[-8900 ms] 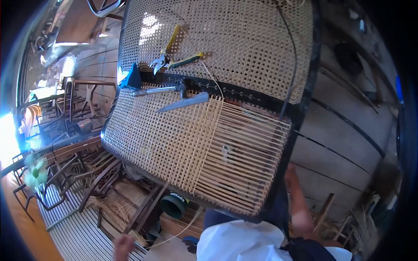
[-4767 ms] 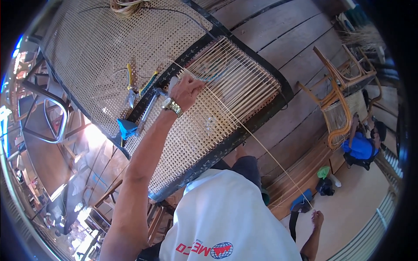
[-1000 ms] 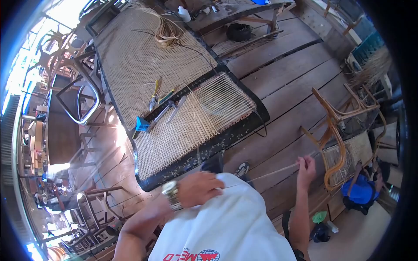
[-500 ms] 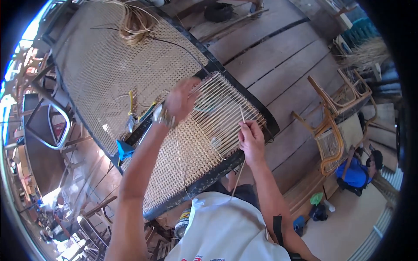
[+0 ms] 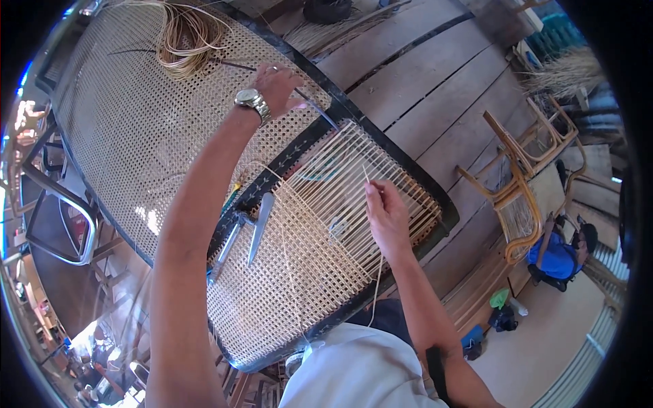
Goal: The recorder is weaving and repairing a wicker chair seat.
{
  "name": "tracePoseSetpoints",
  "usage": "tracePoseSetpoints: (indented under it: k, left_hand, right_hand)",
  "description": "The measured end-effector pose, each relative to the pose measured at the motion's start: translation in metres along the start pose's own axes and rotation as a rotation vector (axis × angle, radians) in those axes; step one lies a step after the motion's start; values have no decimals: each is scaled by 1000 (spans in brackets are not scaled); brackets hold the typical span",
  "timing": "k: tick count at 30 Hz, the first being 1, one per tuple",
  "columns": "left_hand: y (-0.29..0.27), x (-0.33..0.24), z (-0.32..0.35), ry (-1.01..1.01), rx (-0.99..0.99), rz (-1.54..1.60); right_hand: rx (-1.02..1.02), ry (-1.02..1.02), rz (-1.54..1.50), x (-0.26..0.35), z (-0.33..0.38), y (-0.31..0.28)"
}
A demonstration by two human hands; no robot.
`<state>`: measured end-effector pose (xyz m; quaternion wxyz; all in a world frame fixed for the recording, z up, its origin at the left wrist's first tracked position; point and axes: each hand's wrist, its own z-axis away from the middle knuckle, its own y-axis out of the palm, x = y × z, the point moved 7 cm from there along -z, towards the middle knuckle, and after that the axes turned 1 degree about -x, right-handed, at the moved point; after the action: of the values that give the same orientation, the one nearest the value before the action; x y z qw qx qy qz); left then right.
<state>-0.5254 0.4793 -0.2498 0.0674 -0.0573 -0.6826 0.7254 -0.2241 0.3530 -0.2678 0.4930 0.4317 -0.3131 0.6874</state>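
A pale cane strand [image 5: 366, 175] is pinched between the thumb and fingers of my right hand [image 5: 388, 214], its tip pointing up over the parallel strands. Beneath it lies a dark-framed panel [image 5: 320, 255], closely woven on the near left and strung with open parallel strands on the right. My left hand [image 5: 273, 90], wearing a metal watch [image 5: 253, 99], reaches over the far part of the frame. Its thumb stands apart from the fingers, around a thin dark rod [image 5: 318, 109]; whether it touches the rod is unclear.
A grey two-handled tool [image 5: 257, 228] lies on the panel's left edge. A coil of cane [image 5: 190, 44] rests on the larger woven section. Wooden chair frames [image 5: 520, 197] stand at right, beside a person in blue [image 5: 554, 255]. More chair frames [image 5: 61, 204] are at left.
My left hand has moved up and away from the woven panel to the thin dark rod. The grey tool has come into view beside my left forearm. My right hand keeps its pinch.
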Motion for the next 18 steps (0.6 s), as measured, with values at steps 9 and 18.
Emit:
tracePoseSetpoints:
  k: [9,18]
  left_hand:
    - [24,16,-1,-130,210,234]
    - [27,14,6,-116,87,503]
  right_hand:
    - [70,-112,-13,11,-123,77]
    - [87,-165,126,9,-192,107]
